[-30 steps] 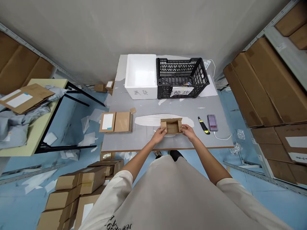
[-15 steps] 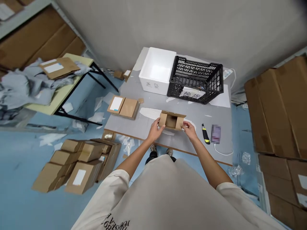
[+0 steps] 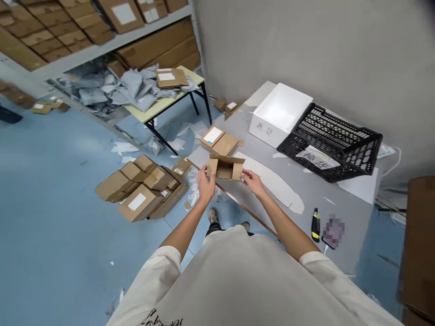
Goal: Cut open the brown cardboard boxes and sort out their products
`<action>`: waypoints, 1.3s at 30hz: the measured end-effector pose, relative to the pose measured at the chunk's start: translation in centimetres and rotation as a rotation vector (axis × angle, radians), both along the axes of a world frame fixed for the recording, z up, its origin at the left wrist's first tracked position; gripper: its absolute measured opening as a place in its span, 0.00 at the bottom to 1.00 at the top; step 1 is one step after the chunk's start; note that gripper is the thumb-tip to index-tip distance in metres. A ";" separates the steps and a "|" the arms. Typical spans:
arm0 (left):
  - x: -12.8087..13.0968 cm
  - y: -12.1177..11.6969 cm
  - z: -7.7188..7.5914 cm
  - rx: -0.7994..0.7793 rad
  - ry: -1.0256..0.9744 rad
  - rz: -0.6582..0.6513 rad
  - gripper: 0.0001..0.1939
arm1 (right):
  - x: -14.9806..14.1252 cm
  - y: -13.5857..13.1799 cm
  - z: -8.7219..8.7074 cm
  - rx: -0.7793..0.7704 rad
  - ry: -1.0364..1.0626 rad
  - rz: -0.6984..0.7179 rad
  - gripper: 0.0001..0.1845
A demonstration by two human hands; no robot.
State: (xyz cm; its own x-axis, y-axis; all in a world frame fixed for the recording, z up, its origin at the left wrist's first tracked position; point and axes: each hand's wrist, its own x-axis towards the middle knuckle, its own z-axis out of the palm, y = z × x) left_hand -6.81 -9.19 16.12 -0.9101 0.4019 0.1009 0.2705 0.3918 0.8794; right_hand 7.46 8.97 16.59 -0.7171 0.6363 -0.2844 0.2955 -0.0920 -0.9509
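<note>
I hold a small open cardboard box point(image 3: 226, 168) between both hands, lifted above the near left corner of the grey table point(image 3: 299, 190). My left hand point(image 3: 205, 182) grips its left end flap, fingers closed on the cardboard. My right hand point(image 3: 251, 181) pinches its right end flap. The box's top flaps stand open and its inside looks empty. Behind it on the table lie two flat brown boxes point(image 3: 219, 140), one with a white label.
A white foam box point(image 3: 278, 114) and a black plastic crate point(image 3: 331, 141) stand at the table's back. A yellow-black utility knife point(image 3: 316, 224) and a phone point(image 3: 333, 231) lie at the right. Brown boxes point(image 3: 142, 188) are piled on the blue floor; a yellow table point(image 3: 163, 97) holds grey bags.
The view has swung left, toward the floor pile and shelves. The box has come off the table's middle to its left corner, both hands still on its ends.
</note>
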 end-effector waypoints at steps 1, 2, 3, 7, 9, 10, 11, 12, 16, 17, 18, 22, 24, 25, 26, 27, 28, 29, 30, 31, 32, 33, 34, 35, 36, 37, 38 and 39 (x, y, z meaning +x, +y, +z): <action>-1.4 -1.3 0.2 0.008 0.004 0.045 0.25 | -2.2 -1.0 0.0 -0.004 0.012 0.029 0.25; -2.9 -2.5 0.3 0.017 0.010 0.091 0.26 | -4.6 -2.0 0.1 -0.010 0.025 0.056 0.26; -4.5 -3.8 0.6 0.027 0.018 0.136 0.26 | -7.0 -3.0 0.2 -0.018 0.041 0.080 0.27; -11.0 -8.5 1.3 0.095 0.063 0.265 0.29 | -16.4 -6.7 0.8 -0.041 0.165 0.187 0.34; -13.9 -10.3 1.4 0.118 0.068 0.297 0.33 | -19.9 -8.1 1.1 -0.038 0.234 0.226 0.37; -15.2 -11.1 1.2 0.118 0.060 0.305 0.35 | -21.2 -8.6 1.1 -0.035 0.251 0.240 0.38; -16.2 -11.7 1.0 0.112 0.046 0.307 0.36 | -22.0 -9.1 0.9 -0.029 0.253 0.252 0.38; -17.1 -12.1 0.7 0.104 0.030 0.299 0.37 | -22.6 -9.4 0.7 -0.019 0.242 0.264 0.38; -19.0 -12.0 -1.1 0.098 -0.016 0.217 0.35 | -22.2 -9.3 -1.1 0.049 0.132 0.236 0.31; -19.1 -11.6 -1.6 0.100 -0.030 0.186 0.35 | -21.8 -8.9 -1.6 0.058 0.104 0.204 0.30; -19.2 -11.0 -1.9 0.103 -0.047 0.150 0.34 | -21.3 -8.4 -2.0 0.062 0.082 0.170 0.28; -18.4 -7.6 -3.1 0.105 -0.107 -0.008 0.32 | -18.8 -5.6 -2.7 0.079 0.032 0.040 0.24; -17.7 -5.6 -3.8 0.101 -0.127 -0.087 0.31 | -17.3 -3.9 -2.7 0.099 0.009 -0.018 0.23; -17.2 -4.5 -4.2 0.099 -0.136 -0.126 0.30 | -16.5 -3.1 -2.7 0.107 -0.005 -0.044 0.22; -16.7 -3.5 -4.6 0.096 -0.143 -0.164 0.29 | -15.8 -2.3 -2.7 0.111 -0.020 -0.066 0.22; -16.3 -2.4 -5.0 0.092 -0.149 -0.199 0.29 | -15.1 -1.5 -2.7 0.115 -0.036 -0.087 0.21; -15.8 -1.4 -5.4 0.087 -0.154 -0.230 0.28 | -14.5 -0.7 -2.9 0.118 -0.052 -0.106 0.21; -15.4 -0.4 -5.7 0.081 -0.159 -0.253 0.28 | -14.0 0.2 -3.0 0.119 -0.067 -0.122 0.21; -15.0 0.6 -6.1 0.074 -0.164 -0.270 0.27 | -13.6 1.0 -3.2 0.119 -0.079 -0.134 0.21; -14.7 1.6 -6.4 0.066 -0.172 -0.285 0.27 | -13.4 1.9 -3.5 0.116 -0.091 -0.142 0.21; -14.3 2.5 -6.7 0.055 -0.180 -0.298 0.26 | -13.2 2.8 -3.8 0.110 -0.105 -0.145 0.21; -14.1 3.4 -7.0 0.042 -0.187 -0.307 0.25 | -13.2 3.7 -4.1 0.101 -0.122 -0.144 0.21; -13.8 4.3 -7.2 0.026 -0.193 -0.313 0.25 | -13.3 4.7 -4.5 0.095 -0.140 -0.142 0.22; -13.6 5.2 -7.4 0.009 -0.201 -0.315 0.25 | -13.5 5.7 -4.9 0.094 -0.157 -0.136 0.22; -13.5 6.0 -7.6 -0.009 -0.210 -0.314 0.24 | -13.8 6.8 -5.4 0.100 -0.171 -0.126 0.22; -13.3 6.9 -7.8 -0.028 -0.221 -0.310 0.24 | -14.2 7.9 -5.9 0.115 -0.179 -0.112 0.21; -13.2 7.7 -8.0 -0.048 -0.234 -0.303 0.24 | -14.7 9.0 -6.5 0.137 -0.180 -0.093 0.21; -13.1 8.6 -8.3 -0.069 -0.250 -0.298 0.25 | -15.2 10.2 -7.2 0.161 -0.177 -0.070 0.21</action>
